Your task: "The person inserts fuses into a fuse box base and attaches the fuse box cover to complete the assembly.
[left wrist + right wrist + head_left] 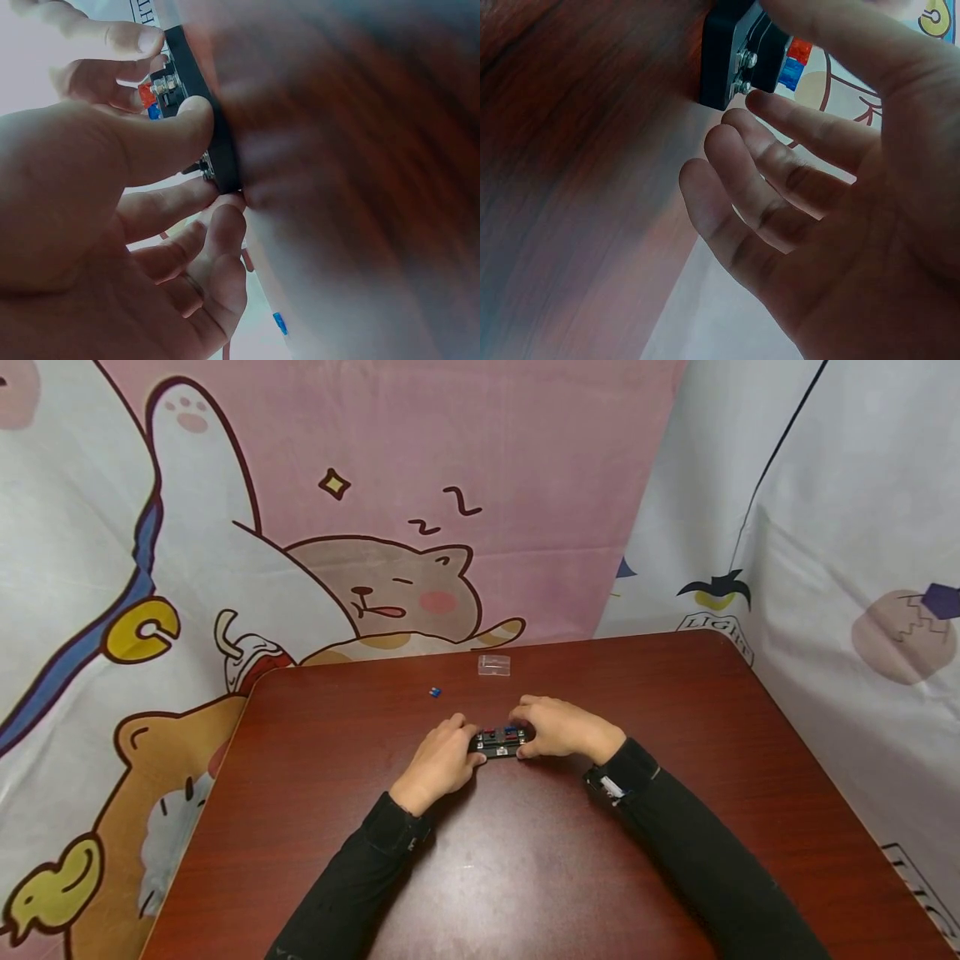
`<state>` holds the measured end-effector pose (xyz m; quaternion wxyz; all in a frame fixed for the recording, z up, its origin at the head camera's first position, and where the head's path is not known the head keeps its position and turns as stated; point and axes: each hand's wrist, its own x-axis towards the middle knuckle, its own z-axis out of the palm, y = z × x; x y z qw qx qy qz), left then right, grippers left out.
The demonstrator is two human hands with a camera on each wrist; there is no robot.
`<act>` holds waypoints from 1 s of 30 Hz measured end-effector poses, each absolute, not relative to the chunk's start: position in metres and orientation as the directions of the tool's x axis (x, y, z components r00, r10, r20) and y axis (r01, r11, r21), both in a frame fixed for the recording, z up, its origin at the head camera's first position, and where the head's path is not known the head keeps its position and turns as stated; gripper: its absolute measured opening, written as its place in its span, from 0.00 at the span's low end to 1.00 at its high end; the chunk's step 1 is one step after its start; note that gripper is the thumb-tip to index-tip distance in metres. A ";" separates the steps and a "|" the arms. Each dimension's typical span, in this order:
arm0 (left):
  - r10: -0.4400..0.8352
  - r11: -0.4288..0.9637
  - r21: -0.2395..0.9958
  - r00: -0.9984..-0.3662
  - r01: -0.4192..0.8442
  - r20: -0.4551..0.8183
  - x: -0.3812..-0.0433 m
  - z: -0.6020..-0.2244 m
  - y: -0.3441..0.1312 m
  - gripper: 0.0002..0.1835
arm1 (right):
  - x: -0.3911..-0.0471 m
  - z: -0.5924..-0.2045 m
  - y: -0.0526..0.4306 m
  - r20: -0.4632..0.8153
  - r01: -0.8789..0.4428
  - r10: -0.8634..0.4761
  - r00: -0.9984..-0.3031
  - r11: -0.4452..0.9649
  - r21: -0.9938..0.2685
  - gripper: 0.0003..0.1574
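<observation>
A small black fuse block (501,742) with metal screw terminals lies near the middle of the table, between both hands. Red and blue blade fuses (147,95) stick up from it, as the left wrist view shows. My left hand (444,755) grips the block's left end, thumb on the near side and index finger at the far side. At the other end, my right hand (562,728) holds it between thumb and index finger; the remaining fingers (727,161) are loosely bent beside it in the right wrist view.
A clear plastic cover (494,666) lies near the table's back edge, beyond the hands. Left of it, a small blue piece (435,692) like a blade fuse rests on the brown wooden table (517,860). Cartoon-printed cloth (555,510) hangs behind and beside the table.
</observation>
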<state>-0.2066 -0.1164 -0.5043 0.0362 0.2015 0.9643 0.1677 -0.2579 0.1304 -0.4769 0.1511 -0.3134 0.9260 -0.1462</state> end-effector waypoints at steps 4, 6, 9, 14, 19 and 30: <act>0.399 0.863 0.341 -0.917 0.374 -0.005 -0.207 -0.505 -0.116 0.25 | -0.258 -0.479 0.130 -0.193 -0.534 -0.620 -0.761 0.767 -0.357 0.37; 0.395 0.864 0.345 -0.919 0.367 -0.012 -0.207 -0.505 -0.116 0.25 | -0.258 -0.479 0.130 -0.193 -0.532 -0.618 -0.762 0.767 -0.359 0.37; 0.391 0.865 0.347 -0.920 0.363 -0.014 -0.207 -0.505 -0.116 0.25 | -0.257 -0.480 0.129 -0.192 -0.532 -0.619 -0.761 0.766 -0.360 0.37; 0.388 0.867 0.347 -0.921 0.359 -0.017 -0.207 -0.504 -0.116 0.25 | -0.257 -0.481 0.129 -0.207 -0.526 -0.611 -0.764 0.776 -0.347 0.38; 0.390 0.867 0.343 -0.921 0.362 -0.014 -0.207 -0.501 -0.116 0.25 | -0.257 -0.481 0.129 -0.240 -0.494 -0.583 -0.776 0.799 -0.344 0.41; 0.384 0.869 0.344 -0.923 0.355 -0.017 -0.206 -0.504 -0.116 0.25 | -0.258 -0.486 0.129 -0.230 -0.500 -0.596 -0.770 0.786 -0.364 0.39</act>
